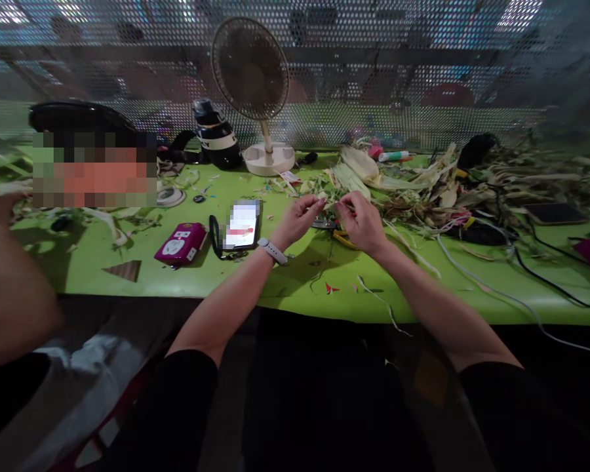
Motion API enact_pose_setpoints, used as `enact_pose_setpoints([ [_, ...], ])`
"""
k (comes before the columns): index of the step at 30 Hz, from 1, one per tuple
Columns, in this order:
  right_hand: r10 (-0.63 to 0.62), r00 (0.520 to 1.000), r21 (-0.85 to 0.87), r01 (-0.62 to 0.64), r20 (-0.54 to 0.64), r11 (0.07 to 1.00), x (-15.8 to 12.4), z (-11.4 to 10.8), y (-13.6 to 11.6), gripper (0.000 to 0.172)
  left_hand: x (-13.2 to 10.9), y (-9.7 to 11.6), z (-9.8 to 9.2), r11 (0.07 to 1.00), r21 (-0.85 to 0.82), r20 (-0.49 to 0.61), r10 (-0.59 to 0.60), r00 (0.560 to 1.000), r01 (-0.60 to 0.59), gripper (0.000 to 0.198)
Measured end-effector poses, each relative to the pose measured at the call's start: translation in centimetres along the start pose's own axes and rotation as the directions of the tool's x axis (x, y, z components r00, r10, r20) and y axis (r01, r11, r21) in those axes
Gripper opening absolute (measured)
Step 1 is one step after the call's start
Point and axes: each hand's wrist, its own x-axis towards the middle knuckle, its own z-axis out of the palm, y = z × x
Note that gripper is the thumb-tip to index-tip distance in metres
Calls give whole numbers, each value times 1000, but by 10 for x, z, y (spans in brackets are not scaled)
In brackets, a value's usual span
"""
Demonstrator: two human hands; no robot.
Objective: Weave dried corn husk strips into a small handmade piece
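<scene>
My left hand [299, 219], with a pale band on its wrist, is closed in a pinch above the green table. Close beside it on the right, my right hand [361, 219] is also closed, thumb against fingers. Small pale plant bits show around both sets of fingertips, but what each hand grips is too small to make out. A cutting tool with yellow handles [347, 240] lies on the table beneath my hands, partly hidden. Just behind them rest pale corn husks [358, 169] and green plant scraps.
Dried leaves and stalks [531, 174] heap up on the right, near cables [496, 288]. On the left lie a lit phone [243, 224] and a purple power socket block [181, 244]. A fan [268, 157] and black bottle [219, 137] stand behind. Another person sits at left.
</scene>
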Motion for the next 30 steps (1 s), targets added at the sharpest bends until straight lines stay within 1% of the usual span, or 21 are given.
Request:
enact_pose_setpoints([
  [3,80,996,73,-77,-33,994,-2,2,-1,32,-1,6,0,993,94,-48,81,996,-76,38],
  [6,119,990,109,-111,-70,988,-2,4,-1,35,-4,11,2,975,155,-74,174,982,-161,37],
  [8,131,988,112,-121,-84,986,-2,4,-1,37,-7,13,3,969,154,-64,204,977,-193,35],
  [11,139,987,120,-129,-79,984,-2,3,-2,39,-11,15,5,972,106,-48,216,975,-210,32],
  [13,142,987,128,-132,-72,983,-2,3,-3,39,-12,15,6,978,51,-44,204,978,-201,32],
  [16,128,990,131,-120,-57,984,-3,3,-5,40,-13,14,5,988,-10,-51,156,986,-157,35],
  [19,119,991,132,-111,-54,985,-4,2,-6,40,-12,14,5,990,-12,-74,141,987,-142,35],
  [23,121,991,136,-112,-59,984,-3,1,-5,39,-14,14,7,991,-34,-69,127,989,-129,34],
  [25,118,990,140,-107,-72,984,-3,1,-4,38,-15,13,9,994,-45,-91,98,991,-103,36],
  [27,114,989,148,-99,-92,984,-2,1,-4,36,-15,10,10,994,-70,-135,68,988,-78,36],
  [29,109,988,157,-92,-105,983,-2,1,-3,35,-14,9,12,989,-143,-161,17,987,-41,33],
  [30,108,988,161,-90,-112,983,-1,1,-2,35,-13,9,12,982,-187,-155,-14,988,-15,31],
])
